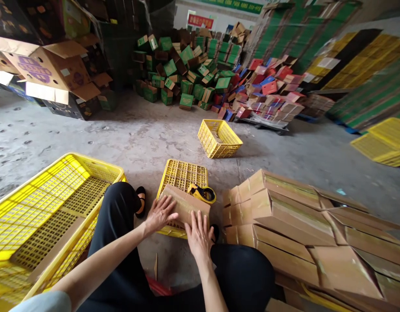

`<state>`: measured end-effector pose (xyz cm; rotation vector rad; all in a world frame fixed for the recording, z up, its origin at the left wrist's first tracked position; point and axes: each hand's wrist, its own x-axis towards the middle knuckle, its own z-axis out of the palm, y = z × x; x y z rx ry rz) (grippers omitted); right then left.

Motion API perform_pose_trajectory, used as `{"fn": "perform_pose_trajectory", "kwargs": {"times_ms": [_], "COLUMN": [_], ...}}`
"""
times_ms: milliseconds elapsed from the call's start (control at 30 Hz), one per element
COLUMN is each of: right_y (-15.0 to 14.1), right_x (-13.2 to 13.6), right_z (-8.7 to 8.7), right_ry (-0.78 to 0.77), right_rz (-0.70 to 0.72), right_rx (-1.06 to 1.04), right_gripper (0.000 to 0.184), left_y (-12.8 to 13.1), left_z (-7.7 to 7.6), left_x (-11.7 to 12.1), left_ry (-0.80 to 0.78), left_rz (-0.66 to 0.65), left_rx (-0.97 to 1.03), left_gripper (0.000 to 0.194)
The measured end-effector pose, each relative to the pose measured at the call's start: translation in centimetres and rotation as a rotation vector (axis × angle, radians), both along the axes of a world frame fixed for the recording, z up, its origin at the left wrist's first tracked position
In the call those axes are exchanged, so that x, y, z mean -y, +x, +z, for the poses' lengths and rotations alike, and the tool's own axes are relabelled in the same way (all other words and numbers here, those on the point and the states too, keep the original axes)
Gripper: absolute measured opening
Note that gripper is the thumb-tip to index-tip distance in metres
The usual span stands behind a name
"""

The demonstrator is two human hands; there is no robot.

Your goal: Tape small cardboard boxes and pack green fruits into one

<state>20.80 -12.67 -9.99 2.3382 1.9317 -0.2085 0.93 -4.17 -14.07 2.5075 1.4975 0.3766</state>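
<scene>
A small brown cardboard box (pixel 187 203) lies on an upturned yellow crate (pixel 183 174) between my knees. My left hand (pixel 159 213) rests flat on the box's left side, fingers spread. Pressed flat on its near right part is my right hand (pixel 198 236), fingers stretched out. A yellow and black tape dispenser (pixel 203 193) sits on the crate just behind the box, untouched.
A stack of flattened brown cartons (pixel 304 225) lies to my right. A large yellow crate (pixel 50 208) stands at my left. Another yellow crate (pixel 219 138) sits on the concrete floor ahead. Piles of green and red boxes (pixel 219 73) fill the back.
</scene>
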Motion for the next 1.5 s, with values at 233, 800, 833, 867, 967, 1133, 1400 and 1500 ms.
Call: {"fn": "perform_pose_trajectory", "kwargs": {"times_ms": [233,800,833,867,967,1133,1400,1500], "right_y": [-1.0,-1.2,-1.9,-2.5,-3.5,-0.6,-3.5,-4.7], "right_x": [1.3,1.9,1.2,0.4,-2.4,-3.1,-3.1,-5.2], "right_z": [0.1,-0.6,-0.7,-0.7,-0.4,-0.2,-0.9,-0.5], "right_ry": [-0.042,0.019,0.025,0.028,0.016,0.022,0.037,-0.013], "right_rz": [-0.036,-0.017,0.042,0.111,0.284,0.180,0.117,0.204], "right_rx": [0.018,0.002,-0.011,-0.031,-0.083,-0.055,-0.054,-0.113], "right_gripper": [0.066,0.064,0.064,0.063,0.061,0.060,0.064,0.061], "left_y": [-1.8,-2.5,-1.6,-0.7,1.1,-1.5,1.3,2.8], "left_z": [0.1,0.3,0.3,0.4,0.4,-0.1,0.2,0.2], "left_x": [1.0,1.4,1.5,1.5,0.8,-1.5,-2.0,-2.4], "left_ry": [0.041,0.075,0.074,0.068,0.029,0.022,0.006,-0.060], "left_rz": [0.053,0.030,-0.008,-0.051,-0.139,-0.012,-0.021,-0.059], "left_rx": [-0.026,0.026,0.044,0.063,0.089,0.033,0.096,0.094], "left_gripper": [0.084,0.084,0.086,0.086,0.081,0.077,0.080,0.068]}}
